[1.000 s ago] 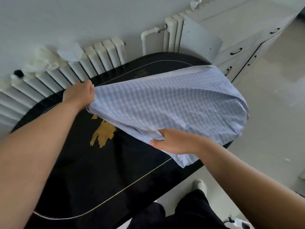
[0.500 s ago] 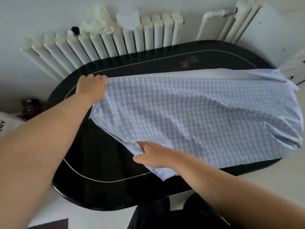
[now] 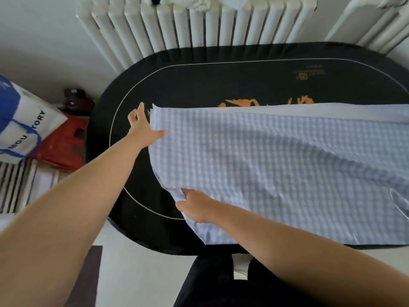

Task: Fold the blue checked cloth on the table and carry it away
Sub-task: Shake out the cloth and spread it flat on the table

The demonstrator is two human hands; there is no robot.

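One black oval table (image 3: 199,85) carries one blue checked cloth (image 3: 265,169), doubled over so that a plain underside band shows along its far edge; the cloth covers the right part of the top and runs out of view to the right. Compared with a second ago, the cloth has been drawn leftward and laid flatter, and its left edge now lies on the table: the first fold appears set, with further folds and the carrying off still to come. Two hands work the left edge. The left hand (image 3: 141,127) has released its earlier grip and lies with fingers spread, thumb touching the far corner. The right hand (image 3: 194,207) pinches the near corner. Behind stands one white radiator (image 3: 199,25); at left, one white and blue bag (image 3: 20,120)
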